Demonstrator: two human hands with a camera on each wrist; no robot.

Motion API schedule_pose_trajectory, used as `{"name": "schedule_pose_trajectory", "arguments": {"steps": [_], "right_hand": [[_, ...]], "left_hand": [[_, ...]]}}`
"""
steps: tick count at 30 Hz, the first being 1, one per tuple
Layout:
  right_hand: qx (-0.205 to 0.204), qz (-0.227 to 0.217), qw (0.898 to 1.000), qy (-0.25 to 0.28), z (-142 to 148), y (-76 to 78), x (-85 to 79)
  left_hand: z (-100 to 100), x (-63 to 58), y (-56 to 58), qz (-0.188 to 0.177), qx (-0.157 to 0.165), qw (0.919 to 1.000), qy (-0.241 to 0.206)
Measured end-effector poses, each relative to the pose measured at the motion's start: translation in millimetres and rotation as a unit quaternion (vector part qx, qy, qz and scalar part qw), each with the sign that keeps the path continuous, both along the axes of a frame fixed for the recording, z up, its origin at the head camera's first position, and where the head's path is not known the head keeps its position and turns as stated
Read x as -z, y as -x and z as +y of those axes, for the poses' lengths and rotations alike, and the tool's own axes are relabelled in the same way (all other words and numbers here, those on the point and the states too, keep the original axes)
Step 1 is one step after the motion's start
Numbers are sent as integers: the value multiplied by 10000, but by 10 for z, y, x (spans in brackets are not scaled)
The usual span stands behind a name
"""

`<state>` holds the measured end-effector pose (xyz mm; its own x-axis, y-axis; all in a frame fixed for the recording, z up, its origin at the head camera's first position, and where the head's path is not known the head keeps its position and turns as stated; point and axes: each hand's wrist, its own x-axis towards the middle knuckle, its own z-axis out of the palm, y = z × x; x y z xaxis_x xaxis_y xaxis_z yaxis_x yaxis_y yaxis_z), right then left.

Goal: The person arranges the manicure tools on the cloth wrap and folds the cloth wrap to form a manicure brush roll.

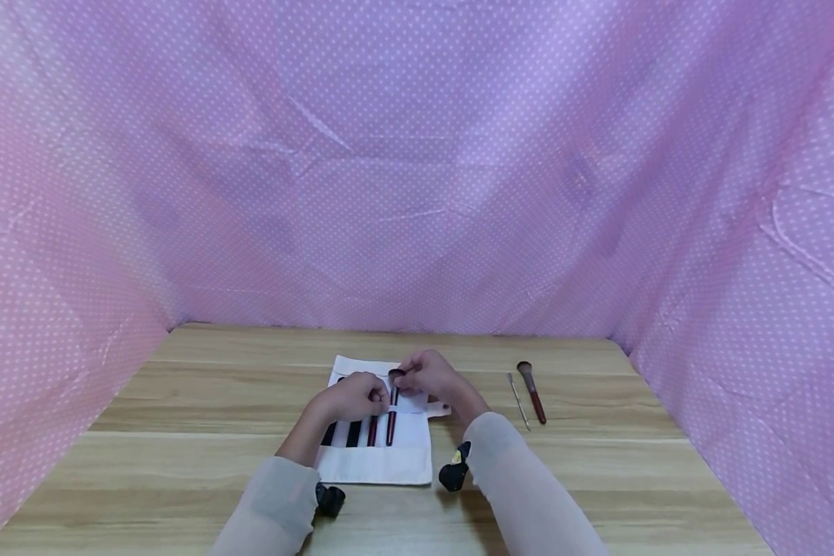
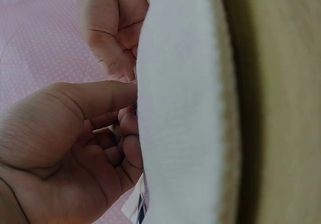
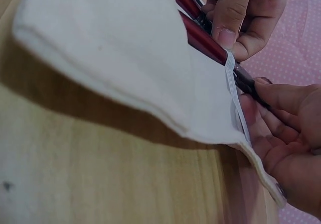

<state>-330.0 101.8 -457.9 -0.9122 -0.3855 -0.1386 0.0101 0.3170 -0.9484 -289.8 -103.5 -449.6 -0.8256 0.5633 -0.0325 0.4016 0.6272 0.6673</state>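
A white fabric brush roll (image 1: 375,466) lies unfolded on the table, its lower pocket towards me. My right hand (image 1: 432,374) pinches a makeup brush (image 1: 391,429) close to its dark bristles. The red handle runs under a white elastic band (image 3: 231,78) and down into the pocket. Thumb and finger of my left hand (image 1: 357,396) pinch the band beside that brush, as the right wrist view shows. Left of it, another red handle (image 1: 371,431) and dark handles (image 1: 354,434) stand in the pocket, their upper parts mostly hidden by my left hand.
To the right on the wooden table (image 1: 618,463) lie a loose makeup brush (image 1: 532,392) with a red handle and a thin metal tool (image 1: 519,401). A tab (image 1: 439,409) sticks out from the roll's right side. Pink dotted cloth (image 1: 417,193) hangs around the table.
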Motion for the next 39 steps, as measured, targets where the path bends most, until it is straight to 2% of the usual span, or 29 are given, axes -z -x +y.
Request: {"name": "schedule_pose_trajectory", "arguments": {"steps": [6,15,22,26,30,35,39], "right_hand": [[-279,62,9991,-321,13,-27,-25],[-542,197,9969,-532,17,-43,-47],[-570,195,9960,-658,23,-44,-57],[-451,266,9959,-743,73,-43,-72],[-344,379,9952,-832,221,-45,-134],[-292,759,9901,-1145,543,-81,-310],[-122,934,9911,-938,864,-100,-389]], "left_hand": [[1,-11,-15,13,8,10000,-22],[4,-44,-19,59,6,10000,-11],[3,-29,1,-29,26,10000,-47],[2,-17,2,-69,25,10000,-57],[12,-8,5,-34,15,10000,-16],[19,0,-7,-55,-33,10000,21],[17,4,-21,-29,-5,10000,26]]}}
